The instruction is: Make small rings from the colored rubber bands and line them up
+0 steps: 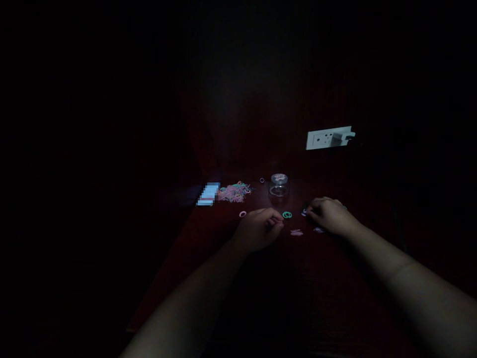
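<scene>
My left hand (261, 229) is over the dark red table with its fingers curled into a pinch. Whatever sits between its fingertips is too dark to make out. Just right of those fingertips lie a couple of green hair ties (286, 215), and a pink hair tie (243, 214) is at the hand's left. My right hand (328, 214) reaches down to a pale hair tie (303, 212), thumb and fingers drawn together beside it; the hand partly hides that spot. Small pink strips (296, 232) lie between the hands, and a pale purple bunch (319, 230) sits under the right wrist.
A heap of colourful small bands (234, 192) lies at the back left beside a lit, blurred phone screen (208, 194). Behind the hands stands a clear lidded jar (278, 186), with a single purple ring (262, 180) nearby. A socket panel (324, 138) with a plug is on the wall.
</scene>
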`<action>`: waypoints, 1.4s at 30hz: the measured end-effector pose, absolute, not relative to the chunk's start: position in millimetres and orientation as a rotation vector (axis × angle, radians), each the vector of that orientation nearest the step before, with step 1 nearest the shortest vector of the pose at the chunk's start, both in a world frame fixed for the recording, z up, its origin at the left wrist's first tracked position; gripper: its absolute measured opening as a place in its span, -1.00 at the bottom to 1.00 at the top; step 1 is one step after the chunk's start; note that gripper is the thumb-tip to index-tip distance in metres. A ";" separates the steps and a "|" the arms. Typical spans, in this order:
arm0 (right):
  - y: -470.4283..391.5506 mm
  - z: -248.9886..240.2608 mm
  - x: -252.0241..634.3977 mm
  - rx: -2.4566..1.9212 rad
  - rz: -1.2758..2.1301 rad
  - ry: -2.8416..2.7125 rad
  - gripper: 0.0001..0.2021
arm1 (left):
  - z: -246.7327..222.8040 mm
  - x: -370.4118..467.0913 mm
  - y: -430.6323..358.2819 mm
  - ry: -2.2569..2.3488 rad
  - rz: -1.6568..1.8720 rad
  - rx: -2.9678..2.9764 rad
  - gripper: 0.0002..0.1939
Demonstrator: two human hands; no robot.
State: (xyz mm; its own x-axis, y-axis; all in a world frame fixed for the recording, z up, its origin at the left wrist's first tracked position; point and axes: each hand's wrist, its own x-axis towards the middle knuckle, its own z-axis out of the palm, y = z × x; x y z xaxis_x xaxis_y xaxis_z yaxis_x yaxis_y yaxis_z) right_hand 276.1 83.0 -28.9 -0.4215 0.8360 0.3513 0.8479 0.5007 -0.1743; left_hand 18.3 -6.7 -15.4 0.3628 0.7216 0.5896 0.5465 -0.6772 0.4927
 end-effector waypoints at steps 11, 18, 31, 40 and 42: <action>89.3 -27.2 285.3 -1.334 -0.158 -2.113 -0.79 | -15.2 19.0 -8.2 1.152 1.231 2.425 -0.92; 86.6 -29.8 277.2 -1.443 -0.134 -2.305 -0.79 | -11.8 21.2 -9.1 1.155 1.240 2.415 -0.92; 88.4 -28.1 281.5 -1.405 -0.052 -2.317 -0.76 | -14.3 20.1 -7.6 1.153 1.225 2.417 -0.92; 83.1 -29.2 278.5 -1.409 -0.035 -2.397 -0.80 | -12.6 20.6 -8.9 1.161 1.214 2.447 -0.93; 83.8 -29.2 279.3 -1.422 -0.034 -2.402 -0.80 | -12.1 20.5 -9.3 1.164 1.208 2.448 -0.92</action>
State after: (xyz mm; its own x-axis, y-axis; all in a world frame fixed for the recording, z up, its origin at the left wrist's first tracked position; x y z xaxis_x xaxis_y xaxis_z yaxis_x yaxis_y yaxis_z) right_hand 279.3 83.8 -29.2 -0.4362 0.8460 0.3067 0.8542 0.4964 -0.1543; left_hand 20.5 -9.3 -12.1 0.3658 0.7129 0.5983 0.5719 -0.6794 0.4597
